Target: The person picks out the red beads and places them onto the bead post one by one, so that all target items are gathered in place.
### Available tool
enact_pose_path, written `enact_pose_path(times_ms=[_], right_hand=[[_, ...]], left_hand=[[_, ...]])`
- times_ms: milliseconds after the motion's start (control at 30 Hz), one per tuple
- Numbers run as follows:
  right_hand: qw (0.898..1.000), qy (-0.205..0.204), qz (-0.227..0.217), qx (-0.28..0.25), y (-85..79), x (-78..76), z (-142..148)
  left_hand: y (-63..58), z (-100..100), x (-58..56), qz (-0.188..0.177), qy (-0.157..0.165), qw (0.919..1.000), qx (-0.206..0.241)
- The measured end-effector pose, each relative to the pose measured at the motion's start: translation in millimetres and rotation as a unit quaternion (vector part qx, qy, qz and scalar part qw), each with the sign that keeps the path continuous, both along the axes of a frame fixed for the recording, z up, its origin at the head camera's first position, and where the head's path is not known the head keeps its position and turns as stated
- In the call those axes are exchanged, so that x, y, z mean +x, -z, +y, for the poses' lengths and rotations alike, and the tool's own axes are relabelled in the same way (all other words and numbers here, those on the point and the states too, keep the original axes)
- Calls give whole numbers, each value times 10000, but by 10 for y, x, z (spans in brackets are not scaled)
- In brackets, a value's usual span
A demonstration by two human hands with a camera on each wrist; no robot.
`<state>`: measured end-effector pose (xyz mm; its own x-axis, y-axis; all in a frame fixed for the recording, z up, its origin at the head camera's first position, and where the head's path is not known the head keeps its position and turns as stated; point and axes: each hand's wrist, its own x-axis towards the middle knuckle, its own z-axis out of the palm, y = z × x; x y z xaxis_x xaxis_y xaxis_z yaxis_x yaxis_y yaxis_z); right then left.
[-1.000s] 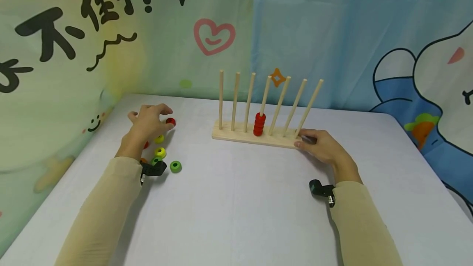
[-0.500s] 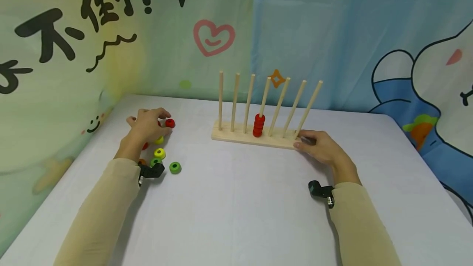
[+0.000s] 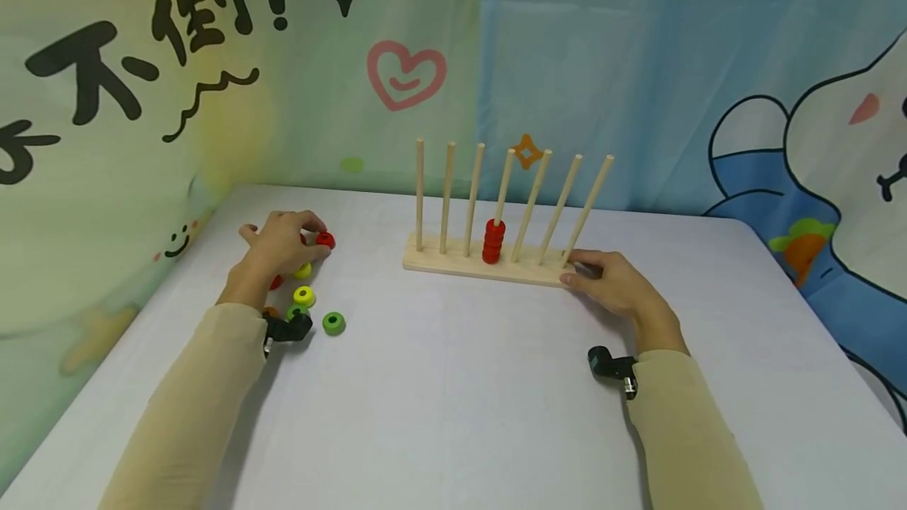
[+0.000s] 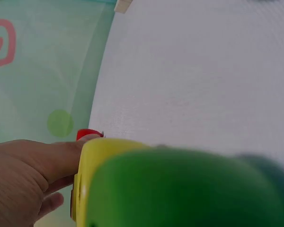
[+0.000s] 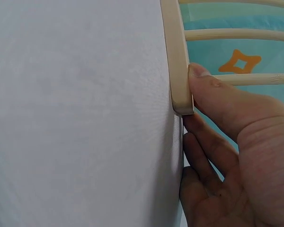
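Note:
At the left of the table my left hand (image 3: 279,242) pinches a red bead (image 3: 325,240) between thumb and forefinger. Only part of that red bead (image 4: 87,134) shows in the left wrist view, beyond a yellow bead (image 4: 109,146) and a blurred green bead (image 4: 184,189). A wooden peg rack (image 3: 446,260) stands upright at the back middle, with several red beads (image 3: 494,242) stacked on its middle peg. My right hand (image 3: 612,282) grips the right end of its base (image 5: 180,94), thumb on top and fingers at the end.
Loose beads lie around my left wrist: a yellow bead (image 3: 305,296), a green bead (image 3: 334,323) and others partly hidden by the hand. The white table (image 3: 453,400) meets a printed curtain (image 3: 602,61) at the back.
My left thumb and forefinger have closed on the red bead. My right hand has stayed on the end of the rack, which has not visibly moved.

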<state>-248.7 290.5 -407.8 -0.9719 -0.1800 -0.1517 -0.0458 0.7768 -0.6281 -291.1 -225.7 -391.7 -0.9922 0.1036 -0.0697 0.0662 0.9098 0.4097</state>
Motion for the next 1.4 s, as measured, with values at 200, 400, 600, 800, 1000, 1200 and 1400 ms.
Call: enact_pose_path(times_ms=[200, 400, 600, 800, 1000, 1200, 1400], right_hand=[[10000, -8, -15, 24, 13, -2, 3], [10000, 39, -81, 22, 4, -3, 22], [10000, 58, -77, 14, -23, 5, 26], [10000, 36, -29, -10, -14, 9, 12], [10000, 42, 30, 6, -2, 3, 15], [10000, 69, 6, 1, -10, -2, 15], [10000, 39, 0, -25, -9, -5, 6]], left_hand=[[14, -6, 15, 184, -14, 9997, 178], [-29, -21, 34, 432, 88, 9979, 471], [-60, -19, 42, 557, 365, 9962, 557], [-48, -51, 48, 621, 351, 9950, 696], [-41, -64, 70, 712, 353, 9926, 913], [-9, -32, 89, 728, 399, 9915, 997], [7, 3, 101, 759, 403, 9891, 1196]])
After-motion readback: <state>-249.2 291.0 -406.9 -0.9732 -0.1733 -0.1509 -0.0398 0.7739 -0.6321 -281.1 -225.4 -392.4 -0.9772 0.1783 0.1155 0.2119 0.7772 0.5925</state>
